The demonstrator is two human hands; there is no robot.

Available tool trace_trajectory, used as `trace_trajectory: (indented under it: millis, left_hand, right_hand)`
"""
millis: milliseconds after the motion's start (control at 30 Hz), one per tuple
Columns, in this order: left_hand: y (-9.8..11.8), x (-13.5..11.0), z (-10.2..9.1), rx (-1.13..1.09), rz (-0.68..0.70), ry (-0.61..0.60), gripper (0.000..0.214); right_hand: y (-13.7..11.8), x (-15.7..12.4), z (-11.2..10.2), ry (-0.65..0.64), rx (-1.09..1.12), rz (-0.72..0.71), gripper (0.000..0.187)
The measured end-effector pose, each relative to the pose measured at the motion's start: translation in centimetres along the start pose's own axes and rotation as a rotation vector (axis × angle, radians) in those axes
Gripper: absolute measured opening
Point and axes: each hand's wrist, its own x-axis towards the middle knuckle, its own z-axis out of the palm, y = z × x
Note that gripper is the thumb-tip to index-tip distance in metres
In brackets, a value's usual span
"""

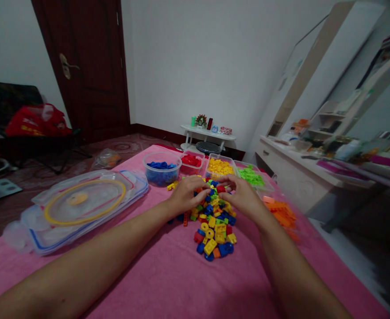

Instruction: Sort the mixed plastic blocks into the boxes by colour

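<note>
A mixed pile of plastic building blocks in yellow, blue, red, green and orange lies in front of me on a pink cloth. My left hand rests over the pile's left side, its fingers curved and the thumb apart from them. On the other side is my right hand, thumb and forefinger parted close to a red block. No block shows clearly held in either hand. Some fingertips are hard to make out among the pieces.
Beyond the pile stand tubs of blue, red, yellow and green blocks. Orange blocks sit in a clear container at right. Stacked plastic lids lie at left. A dresser stands beyond the right edge.
</note>
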Motion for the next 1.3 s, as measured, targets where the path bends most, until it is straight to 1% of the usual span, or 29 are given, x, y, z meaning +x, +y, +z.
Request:
trace_trajectory:
  millis: [67,100,267,300,367,533,667,800,867,933,1033,1100,1133,1200,1233,1300]
  left_hand:
    - [0.5,0.3,0.1,-0.091,-0.055,0.023,0.022]
    - [0.8,0.5,0.2,-0.149,-0.092,0.027,0.023]
    - [1.8,1.0,1.2,-0.569,-0.286,-0.028,0.04]
    - [1.8,1.1,1.4,-0.631,-0.316,-0.029,0.04]
    - [1.7,1.1,1.7,-0.683,-0.369,-0.008,0.038]
    - [0.8,1.2,1.9,-0.696,-0.408,0.032,0.029]
    - [0.5,1.2,1.8,-0.603,-0.422,0.03,0.029]
    - [0.9,1.1,1.3,-0.501,-0.401,-0.007,0.031]
    - [1.0,1.1,0.9,-0.427,-0.367,-0.017,0.034]
    - [0.9,1.1,0.6,-0.376,-0.338,-0.02,0.038]
    - [0.6,1.2,0.5,-0.394,-0.344,-0.031,0.039]
    - [0.8,1.4,0.6,-0.526,-0.43,-0.045,0.034]
    - [1.0,1.4,0.6,-0.639,-0.498,-0.064,0.036]
    - [1.8,1.4,0.7,-0.924,-0.64,-0.135,0.049]
    - [2.2,1.4,0.8,-1.064,-0.698,-0.183,0.052]
    - [2.9,1.2,0.8,-1.268,-0.802,-0.236,0.045]
  right_hand:
    - [-0.4,0.0,0.1,0.012,0.127,-0.02,0.038]
    - [-0.6,0.0,0.2,0.022,0.149,-0.028,0.039]
    - [-1.6,-0.1,0.3,0.092,0.042,-0.026,0.041]
    - [-1.7,-0.1,0.3,0.095,0.032,-0.031,0.04]
    - [-2.0,-0.2,0.4,0.091,0.023,-0.057,0.038]
    - [-2.1,-0.3,0.8,0.06,0.039,-0.089,0.031]
    - [-1.9,-0.4,0.9,0.02,0.033,-0.104,0.029]
    - [-2.4,-0.6,0.6,-0.043,-0.013,-0.122,0.023]
    - [-2.3,-0.5,0.2,-0.061,-0.028,-0.108,0.02]
    - [-1.9,-0.4,-0.4,-0.051,-0.056,-0.068,0.02]
    - [-0.8,-0.2,-1.3,-0.028,-0.083,-0.001,0.022]
    - [-0.5,-0.1,-1.5,-0.003,-0.052,0.038,0.025]
    - [-0.6,-0.1,-1.4,0.01,-0.018,0.047,0.026]
    - [-1.2,-0.2,-0.9,0.012,0.051,0.04,0.03]
    - [-1.6,-0.3,-0.6,0.004,0.078,0.027,0.033]
    - [-2.3,-0.4,-0.2,0.006,0.11,0.004,0.039]
